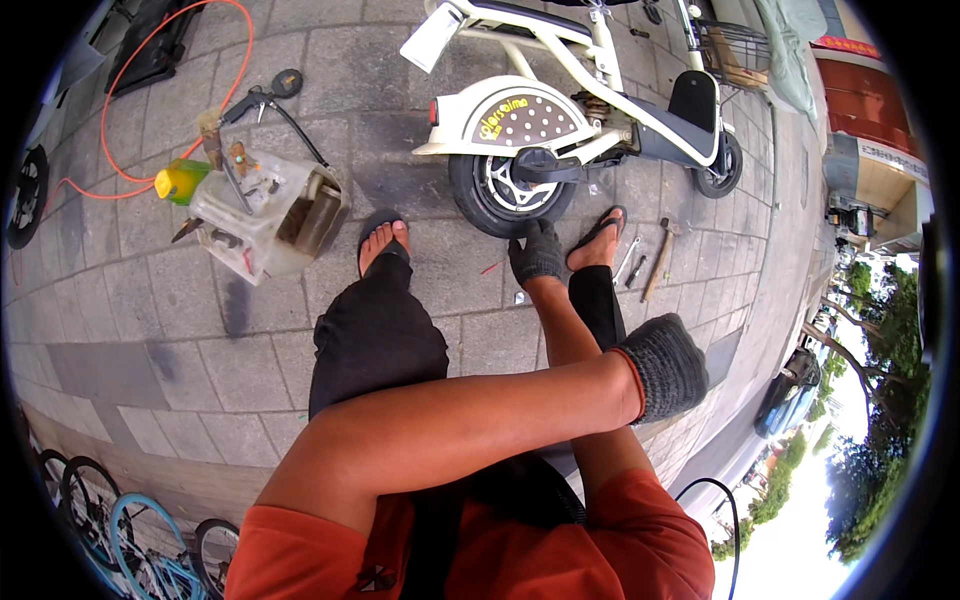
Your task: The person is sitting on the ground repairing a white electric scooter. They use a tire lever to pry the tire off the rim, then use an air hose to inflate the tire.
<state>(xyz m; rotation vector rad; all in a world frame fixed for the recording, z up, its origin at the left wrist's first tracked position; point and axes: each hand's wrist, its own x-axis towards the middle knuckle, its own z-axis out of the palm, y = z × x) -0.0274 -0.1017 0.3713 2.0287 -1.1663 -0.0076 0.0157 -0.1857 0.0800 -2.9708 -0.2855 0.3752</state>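
A cream electric scooter (pixel 560 40) stands ahead of me, its rear end toward my feet. My right hand (pixel 537 250), in a dark grey knit glove, is at the lower edge of its black rear tire (pixel 478 200), fingers curled against the rubber. My left arm crosses over the right one. At its end my left hand (pixel 668 368), gloved the same way, is closed in a fist above the paving to the right; whatever it may hold is hidden. A wrench (pixel 627 259), a small dark tool (pixel 637 271) and a wooden-handled hammer (pixel 659 260) lie beyond it, beside my right foot.
Left of my feet sits a cut-open translucent plastic jug (pixel 265 215) with tools and a yellow bottle (pixel 182 181). A tire inflator gun (pixel 262 100) and an orange hose (pixel 104 125) lie behind it. Bicycles (pixel 150 540) stand at lower left.
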